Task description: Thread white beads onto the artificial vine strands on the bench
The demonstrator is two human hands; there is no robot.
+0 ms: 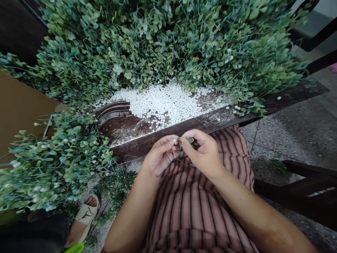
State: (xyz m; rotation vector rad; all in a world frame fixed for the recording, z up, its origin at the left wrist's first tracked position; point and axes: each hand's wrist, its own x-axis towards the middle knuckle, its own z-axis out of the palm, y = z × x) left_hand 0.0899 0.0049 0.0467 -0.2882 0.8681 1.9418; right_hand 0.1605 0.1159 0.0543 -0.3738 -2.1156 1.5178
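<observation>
Above my lap, my two hands meet at the fingertips. My left hand (162,155) is closed, pinching a small white bead (175,141) between thumb and forefinger. A thin green artificial sprig (191,140) is gripped in my right hand (205,153), its stem end touching or very near the bead. Part of the sprig hangs below the fingers and is largely hidden. Just beyond my hands lies a pile of white beads (168,102) on a dark wooden bench (158,140) with a raised front edge.
A large heap of artificial greenery (168,42) covers the bench's far side. At left, more sprigs (52,161) carry white beads, beside a cardboard box (21,105). A person's foot in a beige slide (86,216) is at lower left. Dark wooden bars (310,179) stand at right.
</observation>
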